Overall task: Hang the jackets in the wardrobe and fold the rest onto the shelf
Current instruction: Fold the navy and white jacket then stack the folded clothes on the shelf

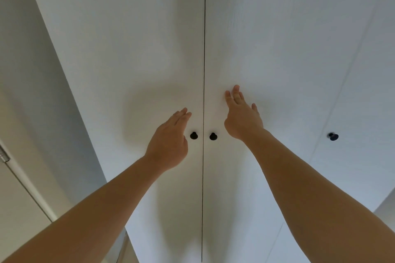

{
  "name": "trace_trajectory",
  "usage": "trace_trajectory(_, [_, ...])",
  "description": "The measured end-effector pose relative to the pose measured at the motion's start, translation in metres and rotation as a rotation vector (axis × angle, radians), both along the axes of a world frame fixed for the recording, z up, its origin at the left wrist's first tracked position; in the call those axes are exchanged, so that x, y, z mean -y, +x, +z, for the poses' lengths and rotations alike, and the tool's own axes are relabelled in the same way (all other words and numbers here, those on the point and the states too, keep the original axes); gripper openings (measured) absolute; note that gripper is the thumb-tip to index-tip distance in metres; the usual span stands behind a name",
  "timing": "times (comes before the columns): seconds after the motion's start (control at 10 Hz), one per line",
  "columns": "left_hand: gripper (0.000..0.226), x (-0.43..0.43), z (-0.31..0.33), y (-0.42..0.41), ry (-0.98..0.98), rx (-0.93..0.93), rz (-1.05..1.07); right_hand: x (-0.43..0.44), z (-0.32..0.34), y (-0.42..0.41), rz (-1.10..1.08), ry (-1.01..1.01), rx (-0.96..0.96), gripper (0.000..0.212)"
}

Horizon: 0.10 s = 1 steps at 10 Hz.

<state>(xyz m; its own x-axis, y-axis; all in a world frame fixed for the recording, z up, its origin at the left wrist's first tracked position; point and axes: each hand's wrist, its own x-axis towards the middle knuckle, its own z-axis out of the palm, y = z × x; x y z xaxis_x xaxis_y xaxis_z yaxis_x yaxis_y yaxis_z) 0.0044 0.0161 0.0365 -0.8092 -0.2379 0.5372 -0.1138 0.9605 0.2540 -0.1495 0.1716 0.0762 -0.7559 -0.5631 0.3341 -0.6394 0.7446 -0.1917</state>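
the person's two hands are raised in front of the wardrobe [235,6], well apart from each other, one on each side of the dark vertical seam [204,49] where two doors meet. both hold nothing. the right hand [243,119] lies with its back to the camera, fingers straight and slightly spread, and its fingertips [236,88] appear to rest flat against the right door [277,49], just beside the seam. the left hand [168,143] sits lower, fingers straight and held close together, pointing up and towards the left door [132,60]; whether its fingertips actually touch the panel cannot be told from this angle. both forearms are bare and stretch in from the bottom corners of the view.

between the hands and slightly below the fingertips sit two small black round knobs, the left knob [193,135] just beside the left hand's thumb side and the right knob [213,136] just beside the right hand's wrist. neither hand touches a knob. the two doors are white, shut and flush with each other, and soft shadows of the arms fall on them.

further right a third white panel [367,92] carries another black knob [333,136]. to the left of the wardrobe runs a pale grey wall [32,60], and at the far left edge is a white frame with a metal hinge [4,155].
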Motion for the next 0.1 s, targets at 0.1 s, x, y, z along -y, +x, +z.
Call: trace_trajectory(0.1, [0.066,-0.0107,-0.0417,0.0514,0.001,0.047,-0.096,-0.0354,-0.0096,0.0177,0.119,-0.027,0.037,0.076])
